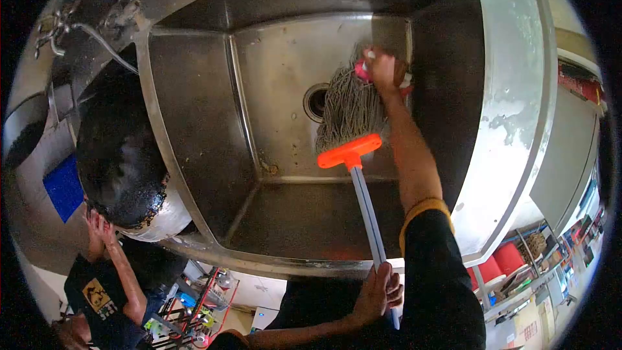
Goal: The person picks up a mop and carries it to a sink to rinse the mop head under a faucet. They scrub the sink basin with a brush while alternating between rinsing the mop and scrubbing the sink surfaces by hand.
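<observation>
A mop lies in a deep steel sink (194, 84). It has grey strands (350, 107), an orange clamp (350, 150) and a pale handle (368, 214). My right hand (383, 70) reaches into the far right corner of the basin and grips the ends of the strands, with something pink and white showing beside the fingers. My left hand (381, 293) is closed around the handle at the sink's near rim. The drain (315, 100) lies just left of the strands.
A large blackened wok (116, 149) leans on the sink's left rim, and another person's hand (100, 225) touches its lower edge. The wet steel counter (512, 123) runs along the right. Shelves with red containers (505, 262) stand lower right.
</observation>
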Demonstrator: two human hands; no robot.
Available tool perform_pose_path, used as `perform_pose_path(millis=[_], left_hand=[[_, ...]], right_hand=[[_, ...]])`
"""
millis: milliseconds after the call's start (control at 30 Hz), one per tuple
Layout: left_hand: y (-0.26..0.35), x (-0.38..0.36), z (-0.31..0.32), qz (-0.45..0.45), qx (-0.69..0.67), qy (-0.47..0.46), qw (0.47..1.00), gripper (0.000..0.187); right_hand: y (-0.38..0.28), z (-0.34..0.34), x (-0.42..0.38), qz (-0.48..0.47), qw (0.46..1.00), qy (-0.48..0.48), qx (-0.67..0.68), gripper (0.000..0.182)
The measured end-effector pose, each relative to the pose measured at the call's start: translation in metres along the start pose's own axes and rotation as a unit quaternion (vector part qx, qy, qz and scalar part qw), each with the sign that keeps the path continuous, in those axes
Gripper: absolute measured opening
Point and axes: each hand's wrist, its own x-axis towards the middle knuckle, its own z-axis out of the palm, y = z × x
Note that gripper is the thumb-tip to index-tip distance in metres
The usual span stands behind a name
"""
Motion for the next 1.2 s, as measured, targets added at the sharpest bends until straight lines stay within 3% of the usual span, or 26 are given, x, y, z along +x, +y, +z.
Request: perform_pose_path(millis=[67,167,267,367,433,500,567,667,767,800,867,933,967,1000,1100,1133,1167,1200], left_hand=[[-0.002,0.003,0.001,0.044,0.041,0.021,0.998,0.038],[-0.016,0.005,-0.01,0.234,0.16,-0.034,0.958,0.039],[-0.012,0.009,-0.012,0.144,0.161,0.016,0.976,0.039],[-0.009,0.01,-0.007,0.032,0.15,0.061,0.986,0.039],[-0.004,0.007,-0.004,0.036,0.096,0.032,0.994,0.039],[-0.004,0.012,-0.003,0.03,0.051,0.037,0.998,0.039],[-0.013,0.029,-0.01,0.014,0.015,0.076,0.997,0.038],[-0.032,0.052,-0.048,-0.066,-0.167,-0.1,0.979,0.037],[-0.014,0.025,-0.015,-0.063,-0.112,0.047,0.991,0.038],[-0.011,0.018,-0.02,-0.05,-0.13,-0.019,0.99,0.038],[-0.007,0.011,-0.016,-0.032,-0.101,-0.036,0.994,0.036],[0.002,0.005,-0.008,-0.001,-0.098,-0.067,0.993,0.035],[0.003,0.003,-0.004,0.006,-0.066,-0.034,0.997,0.035],[0.004,0.002,-0.001,0.019,-0.031,-0.003,0.999,0.034],[-0.019,0.021,-0.024,0.09,0.095,-0.024,0.991,0.034],[-0.033,0.032,-0.031,0.086,0.074,-0.042,0.993,0.034],[-0.039,0.037,-0.035,0.078,0.05,-0.059,0.994,0.034],[-0.042,0.042,-0.042,0.071,0.012,-0.135,0.988,0.036]], right_hand=[[-0.003,-0.01,0.023,-0.02,0.999,0.017,0.02,0.029],[-0.014,-0.026,0.048,0.016,1.0,0.003,-0.009,0.026],[-0.027,-0.063,0.053,0.1,0.983,-0.019,0.155,0.027],[-0.026,-0.079,0.03,0.087,0.978,0.015,0.189,0.027],[-0.025,-0.091,-0.004,0.011,0.989,-0.076,0.123,0.029],[-0.014,-0.049,-0.05,0.036,0.989,-0.145,-0.02,0.031],[-0.02,-0.032,-0.078,-0.027,0.994,-0.109,0.003,0.032],[-0.022,-0.029,-0.073,-0.078,0.993,-0.072,0.042,0.028],[-0.006,-0.007,-0.047,-0.069,0.996,-0.002,0.054,0.027],[-0.009,-0.011,-0.033,-0.038,0.997,0.016,0.062,0.029],[-0.015,-0.021,0.001,-0.056,0.996,-0.003,-0.064,0.03],[-0.011,-0.019,0.021,-0.012,0.999,-0.011,-0.041,0.031],[-0.011,-0.023,0.035,0.005,1.0,-0.006,-0.029,0.031],[-0.007,-0.024,0.045,-0.029,0.998,0.057,0.024,0.035],[-0.005,-0.022,0.073,0.019,0.993,0.054,-0.104,0.035],[-0.01,-0.027,0.077,0.083,0.994,-0.012,-0.067,0.033],[-0.011,-0.029,0.073,0.073,0.997,0.024,-0.001,0.033],[-0.012,-0.033,0.069,0.058,0.994,0.059,0.065,0.033]])
